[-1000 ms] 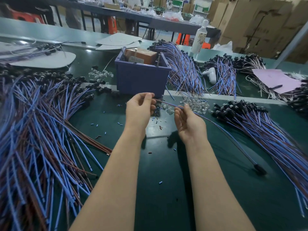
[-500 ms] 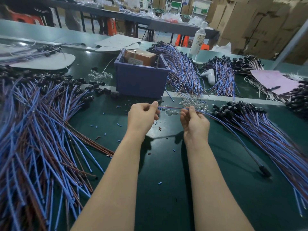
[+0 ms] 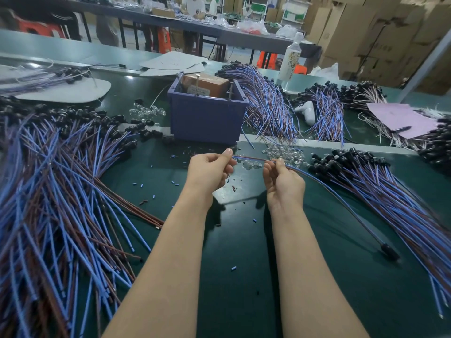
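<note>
1. On my feed, the left hand [image 3: 210, 170] is up over the green bench [image 3: 244, 276], its thumb and fingers pinching one end of a blue-and-brown wire pair [image 3: 249, 158].
2. The right hand [image 3: 283, 181] is just beside it, palm turned up, with its fingers curled round the same wire pair a little further along.
3. The wire pair spans the short gap between the two hands. It then curves away to my right and down to the bench, ending in a black socket [image 3: 390, 251] that lies on the green surface.
4. Clear glass bulbs [image 3: 285, 153] lie scattered on the bench just beyond the hands.
5. A blue crate [image 3: 207, 118] stands behind the bulbs, with a brown box inside it.
6. A large heap of blue and brown wires [image 3: 61, 203] covers the bench on my left.
7. A second heap with black sockets [image 3: 402, 203] fans out on my right, near the trailing wire pair.
</note>
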Action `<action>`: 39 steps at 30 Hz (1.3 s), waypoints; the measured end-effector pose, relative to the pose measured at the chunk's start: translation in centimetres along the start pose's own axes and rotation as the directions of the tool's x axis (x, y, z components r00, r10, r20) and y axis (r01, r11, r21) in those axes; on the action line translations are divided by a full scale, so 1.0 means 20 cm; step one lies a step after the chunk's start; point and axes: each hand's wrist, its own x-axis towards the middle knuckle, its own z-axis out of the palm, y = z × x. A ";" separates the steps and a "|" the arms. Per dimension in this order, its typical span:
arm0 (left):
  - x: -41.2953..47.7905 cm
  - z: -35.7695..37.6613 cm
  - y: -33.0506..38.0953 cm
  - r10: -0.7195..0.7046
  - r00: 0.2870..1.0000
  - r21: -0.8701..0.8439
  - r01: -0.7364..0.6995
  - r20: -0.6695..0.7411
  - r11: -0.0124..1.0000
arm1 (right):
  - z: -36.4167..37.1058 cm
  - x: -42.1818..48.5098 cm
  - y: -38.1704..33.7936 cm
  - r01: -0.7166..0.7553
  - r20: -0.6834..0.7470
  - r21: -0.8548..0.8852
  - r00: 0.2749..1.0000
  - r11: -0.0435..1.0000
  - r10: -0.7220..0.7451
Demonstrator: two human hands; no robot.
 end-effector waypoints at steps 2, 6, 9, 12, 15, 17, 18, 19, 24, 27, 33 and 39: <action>0.00 0.00 0.00 -0.011 1.000 -0.023 0.011 -0.003 1.000 | 0.00 0.00 0.01 0.000 0.005 0.005 1.000 1.000 0.000; 0.01 0.00 0.00 -0.022 0.998 -0.099 0.016 -0.056 0.995 | 0.00 0.00 -0.01 -0.015 -0.018 0.054 1.000 0.998 0.016; 0.04 -0.07 0.01 -0.005 0.970 -0.179 -0.040 -0.245 0.983 | -0.03 0.01 -0.05 0.009 -0.076 0.145 0.997 0.989 0.002; 0.04 -0.07 0.01 0.106 0.943 0.011 -0.108 -0.314 0.994 | -0.01 -0.03 -0.05 -0.038 0.001 0.185 0.999 0.982 0.038; 0.02 0.00 -0.01 0.222 0.961 0.324 -0.160 -0.164 0.932 | 0.07 -0.10 0.00 -0.218 0.178 0.214 0.967 0.952 0.181; 0.01 0.02 -0.01 0.260 0.965 0.300 -0.240 -0.031 0.923 | 0.10 -0.13 0.02 -0.317 0.246 0.217 0.933 0.923 0.262; 0.00 0.03 -0.01 0.255 0.966 0.228 -0.257 0.038 0.939 | 0.11 -0.14 0.03 -0.352 0.265 0.213 0.919 0.911 0.293; -0.01 0.04 -0.01 0.254 0.964 0.178 -0.265 0.082 0.948 | 0.11 -0.14 0.04 -0.374 0.270 0.200 0.909 0.906 0.316; 0.00 0.04 -0.01 0.264 0.960 0.055 -0.270 0.093 0.961 | 0.10 -0.15 0.05 -0.396 0.241 -0.082 0.883 0.915 0.404; 0.02 0.01 -0.01 0.366 0.925 0.095 -0.357 -0.104 0.929 | 0.09 -0.16 0.04 -0.126 0.308 -0.467 0.905 0.875 0.295; 0.08 -0.08 0.00 0.247 0.847 -0.144 -0.350 -0.470 0.926 | 0.07 -0.19 -0.02 0.715 0.615 -0.562 0.697 0.415 -0.369; 0.06 -0.05 0.01 0.246 0.851 -0.239 -0.388 -0.464 0.890 | 0.04 -0.15 0.06 0.685 0.666 -0.708 0.728 0.171 -0.160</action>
